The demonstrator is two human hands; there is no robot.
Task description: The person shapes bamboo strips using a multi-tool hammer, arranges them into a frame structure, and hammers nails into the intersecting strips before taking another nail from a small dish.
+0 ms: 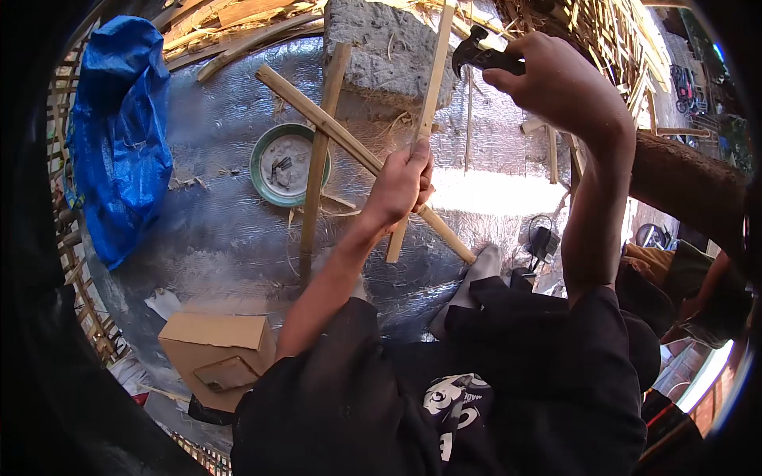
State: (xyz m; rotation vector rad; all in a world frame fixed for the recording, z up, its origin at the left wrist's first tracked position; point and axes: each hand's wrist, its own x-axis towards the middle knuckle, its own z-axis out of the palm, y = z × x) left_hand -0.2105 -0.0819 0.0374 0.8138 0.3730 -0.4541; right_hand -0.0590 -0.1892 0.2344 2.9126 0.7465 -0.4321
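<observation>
My left hand (401, 184) is closed round a thin wooden strip (434, 79) that runs up over the edge of a rough concrete block (369, 51). Beneath that hand a second wooden strip (298, 99) passes diagonally and crosses a third, upright one (316, 170). My right hand (548, 79) grips a black claw hammer (484, 57), raised to the right of the strip's upper part. The hammer's head is apart from the wood. Part of its handle is hidden in my fist.
On the silvery foil floor stands a green-rimmed bowl (258, 170) with small dark pieces, perhaps nails. A blue tarp bag (123, 135) lies left, a cardboard box (210, 337) lower left. Split bamboo (627, 40) is piled at the back. Another person (683, 285) sits at right.
</observation>
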